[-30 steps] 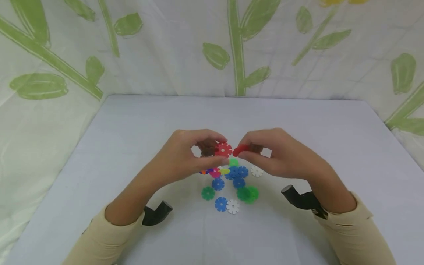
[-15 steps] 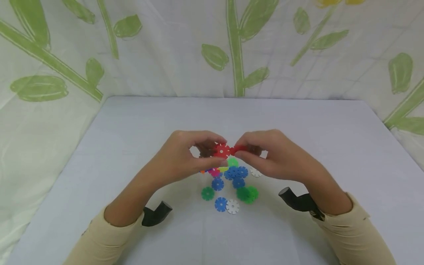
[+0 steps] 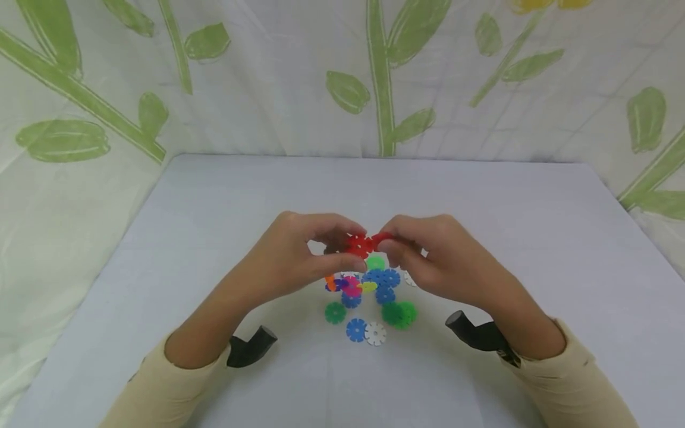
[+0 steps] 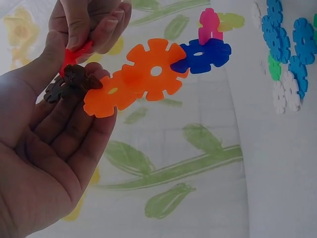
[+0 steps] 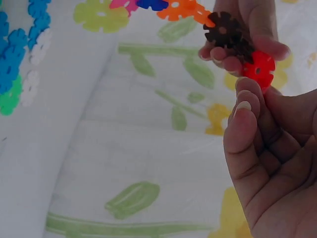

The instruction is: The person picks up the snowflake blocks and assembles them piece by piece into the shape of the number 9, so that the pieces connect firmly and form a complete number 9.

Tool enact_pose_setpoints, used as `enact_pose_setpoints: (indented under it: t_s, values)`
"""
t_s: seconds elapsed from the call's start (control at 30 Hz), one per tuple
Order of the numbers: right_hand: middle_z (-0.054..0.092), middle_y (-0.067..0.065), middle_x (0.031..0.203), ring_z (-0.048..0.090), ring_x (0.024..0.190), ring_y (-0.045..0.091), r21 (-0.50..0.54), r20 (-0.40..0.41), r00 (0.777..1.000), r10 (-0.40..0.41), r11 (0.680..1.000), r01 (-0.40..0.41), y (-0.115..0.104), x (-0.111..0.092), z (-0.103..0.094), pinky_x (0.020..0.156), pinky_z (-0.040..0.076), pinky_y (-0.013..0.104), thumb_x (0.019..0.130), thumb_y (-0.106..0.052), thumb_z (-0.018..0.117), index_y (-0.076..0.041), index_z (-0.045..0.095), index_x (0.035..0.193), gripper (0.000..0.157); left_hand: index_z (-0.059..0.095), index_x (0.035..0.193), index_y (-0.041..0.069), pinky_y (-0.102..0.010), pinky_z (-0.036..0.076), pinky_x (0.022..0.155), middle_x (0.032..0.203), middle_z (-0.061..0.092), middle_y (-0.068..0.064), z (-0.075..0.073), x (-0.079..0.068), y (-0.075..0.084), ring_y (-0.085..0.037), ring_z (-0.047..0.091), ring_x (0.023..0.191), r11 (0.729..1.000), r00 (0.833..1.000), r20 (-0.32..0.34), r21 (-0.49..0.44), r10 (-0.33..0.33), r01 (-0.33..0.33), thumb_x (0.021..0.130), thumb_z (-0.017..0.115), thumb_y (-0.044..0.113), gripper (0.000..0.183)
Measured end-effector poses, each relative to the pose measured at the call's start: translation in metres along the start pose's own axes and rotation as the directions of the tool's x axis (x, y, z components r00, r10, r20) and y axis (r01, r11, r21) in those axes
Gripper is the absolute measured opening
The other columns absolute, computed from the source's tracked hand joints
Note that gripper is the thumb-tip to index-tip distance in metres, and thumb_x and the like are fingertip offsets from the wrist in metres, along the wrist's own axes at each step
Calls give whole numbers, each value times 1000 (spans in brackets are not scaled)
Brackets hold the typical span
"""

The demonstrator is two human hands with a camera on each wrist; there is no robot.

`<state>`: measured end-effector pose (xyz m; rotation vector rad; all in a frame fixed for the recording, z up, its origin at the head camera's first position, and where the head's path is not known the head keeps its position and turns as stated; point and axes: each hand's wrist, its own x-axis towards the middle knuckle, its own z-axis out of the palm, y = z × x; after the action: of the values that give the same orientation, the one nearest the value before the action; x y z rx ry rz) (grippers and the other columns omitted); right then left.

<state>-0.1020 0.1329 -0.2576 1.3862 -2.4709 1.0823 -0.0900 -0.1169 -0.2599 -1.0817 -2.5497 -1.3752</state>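
My left hand (image 3: pixel 297 252) pinches a chain of interlocking plastic snowflake discs at its red disc (image 3: pixel 358 245) and dark brown discs (image 4: pixel 79 78). From there the chain runs through orange discs (image 4: pixel 156 70), a dark blue disc (image 4: pixel 202 55), a pink disc (image 4: pixel 211 29) and a yellow disc (image 4: pixel 231 21), hanging above the table. My right hand (image 3: pixel 436 255) pinches a second red disc (image 3: pixel 381 238) between thumb and fingertips, its edge against the first red one. Fingers hide most of that second disc, so how deep the slots mesh cannot be told.
Loose discs lie on the white table (image 3: pixel 241 190) below the hands: several blue discs (image 3: pixel 385 295), green discs (image 3: pixel 398 315), a darker green disc (image 3: pixel 335 312) and white discs (image 3: pixel 376 334). Behind the table hangs a white curtain (image 3: pixel 267 77) with painted green leaves.
My right hand has moved left, bringing its red disc from slightly apart to against the left hand's red disc. The chain's coloured tail shows lower and more fully beneath the left hand.
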Motion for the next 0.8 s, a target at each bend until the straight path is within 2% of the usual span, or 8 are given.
enact_pose_setpoints:
  t_s: [0.33, 0.5, 0.6, 0.8]
  values:
    - [64, -8, 76, 57, 66, 2, 2, -30, 999, -14, 1000, 14, -8, 1, 8, 64, 55, 23, 90, 4, 71, -6, 68, 98, 13, 75, 114, 8, -27, 58, 61, 92, 74, 8, -4, -5, 13, -3, 69, 77, 997, 999, 13, -59, -43, 44, 80, 86, 19, 37]
    - [64, -6, 75, 57, 65, 1, 14, -27, 1000, -14, 1000, 14, -7, 2, 12, 64, 55, 23, 90, 4, 70, -4, 67, 98, 12, 75, 113, 8, -26, 57, 61, 92, 75, 7, -4, -5, 11, -1, 69, 77, 999, 1000, 22, -36, -21, 22, 80, 86, 19, 37]
    - [63, -7, 75, 58, 67, 2, 54, -35, 999, -4, 999, 6, -5, 3, 12, 64, 56, 24, 91, 3, 70, -5, 66, 99, 12, 74, 113, 8, -26, 58, 66, 93, 74, 8, -5, -4, 10, -1, 69, 81, 1000, 1000, 12, -22, -16, 17, 81, 85, 18, 35]
    - [68, -6, 88, 64, 75, 6, 138, -39, 999, 28, 990, -22, 0, 5, 11, 65, 58, 27, 91, 3, 70, -6, 66, 107, 18, 67, 117, 13, -27, 58, 74, 99, 72, 9, -3, 0, 7, -3, 69, 83, 997, 996, 30, -9, -81, 81, 87, 81, 19, 34]
